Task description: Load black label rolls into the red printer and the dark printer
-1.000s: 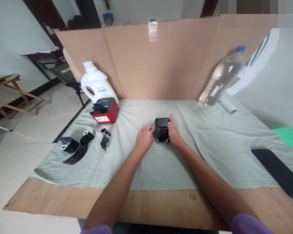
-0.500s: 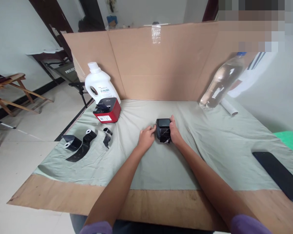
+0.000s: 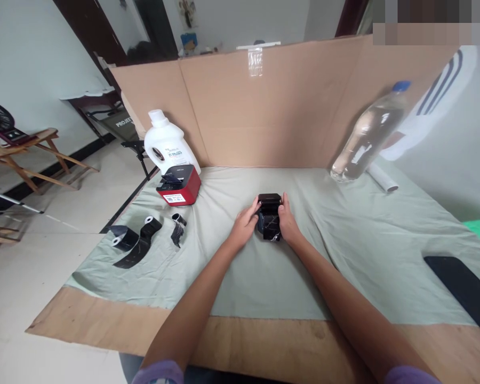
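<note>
Black device (image 3: 269, 216) sat at twelve o'clock on counter (image 3: 264, 341), gripped between left hand (image 3: 244, 226) and right hand (image 3: 290, 221).

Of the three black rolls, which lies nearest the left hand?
The rightmost roll; the middle roll and leftmost roll lie farther from the left hand.

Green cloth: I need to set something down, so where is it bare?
The cloth is bare between the right hand and the phone, and between the left hand and the small black roll. Crowded: the black device between the hands, and the red box by the white jug.
</note>
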The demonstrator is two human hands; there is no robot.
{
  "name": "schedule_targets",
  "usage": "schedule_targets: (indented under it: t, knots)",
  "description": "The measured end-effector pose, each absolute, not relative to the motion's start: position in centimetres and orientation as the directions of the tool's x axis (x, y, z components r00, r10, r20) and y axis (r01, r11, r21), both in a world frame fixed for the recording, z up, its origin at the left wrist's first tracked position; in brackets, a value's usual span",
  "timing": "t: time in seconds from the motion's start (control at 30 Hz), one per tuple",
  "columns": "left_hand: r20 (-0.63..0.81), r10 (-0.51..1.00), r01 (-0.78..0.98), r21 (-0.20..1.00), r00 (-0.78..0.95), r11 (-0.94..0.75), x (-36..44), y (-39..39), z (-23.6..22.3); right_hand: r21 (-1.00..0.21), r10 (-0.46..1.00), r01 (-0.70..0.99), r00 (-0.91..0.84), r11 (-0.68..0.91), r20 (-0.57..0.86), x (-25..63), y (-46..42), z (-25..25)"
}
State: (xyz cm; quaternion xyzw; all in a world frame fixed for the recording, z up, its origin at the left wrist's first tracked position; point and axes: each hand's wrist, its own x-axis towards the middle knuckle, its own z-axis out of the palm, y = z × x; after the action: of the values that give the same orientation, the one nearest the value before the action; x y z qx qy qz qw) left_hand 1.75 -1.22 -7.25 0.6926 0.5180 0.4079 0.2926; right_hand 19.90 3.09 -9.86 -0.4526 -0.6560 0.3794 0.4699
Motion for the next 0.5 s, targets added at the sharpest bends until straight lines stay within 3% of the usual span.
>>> schedule_targets:
  t: [0.1,0.37,0.43,0.5]
  knots:
    - [0.258,0.959,0.448,0.848,0.116,-0.282,2.5,0.1,-6.1,-0.924,0.949,0.232,-0.16,0.303,0.271,19.9,3.0,-9.7]
    - [0.154,0.98,0.187,0.974,-0.124,-0.129,2.5,4.4,-5.4,-0.946,0.959,0.175,-0.129,0.274,0.254,19.7,2.7,-9.7]
    - [0.163,0.974,0.204,0.97,-0.16,-0.13,2.6,4.0,-5.1,-0.947,0.959,0.164,-0.113,0.277,0.261,19.7,2.8,-9.7]
    - [0.237,0.959,0.346,0.922,-0.153,-0.172,2.7,3.6,-4.3,-0.948,0.959,0.159,-0.107,0.277,0.262,19.6,2.8,-9.8]
